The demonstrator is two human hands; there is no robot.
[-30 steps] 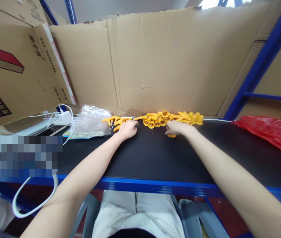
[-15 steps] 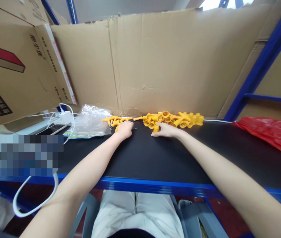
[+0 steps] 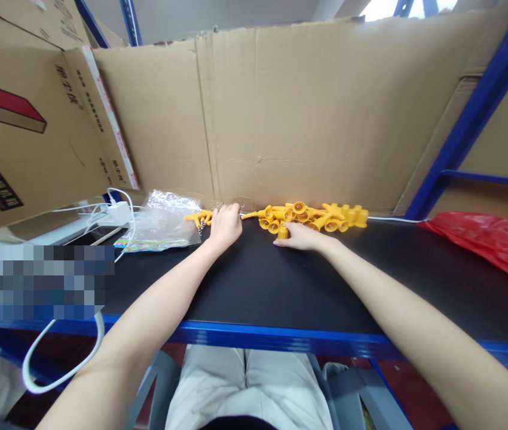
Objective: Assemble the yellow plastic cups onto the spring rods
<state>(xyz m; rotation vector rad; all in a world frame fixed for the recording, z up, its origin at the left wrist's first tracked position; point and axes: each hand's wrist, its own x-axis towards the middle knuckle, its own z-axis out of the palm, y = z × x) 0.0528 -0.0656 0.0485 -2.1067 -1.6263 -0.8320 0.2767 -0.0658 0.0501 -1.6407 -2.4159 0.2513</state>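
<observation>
One yellow plastic cylinder (image 3: 283, 233) is grasped, seemingly for steadiness, by the right hand (image 3: 299, 236); whether the left hand (image 3: 227, 225) grips cannot be told

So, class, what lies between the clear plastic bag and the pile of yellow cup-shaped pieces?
In the head view: yellow branched pieces, a small coil, the left hand hiding part of the stretch, then a thin yellow stem.
</observation>
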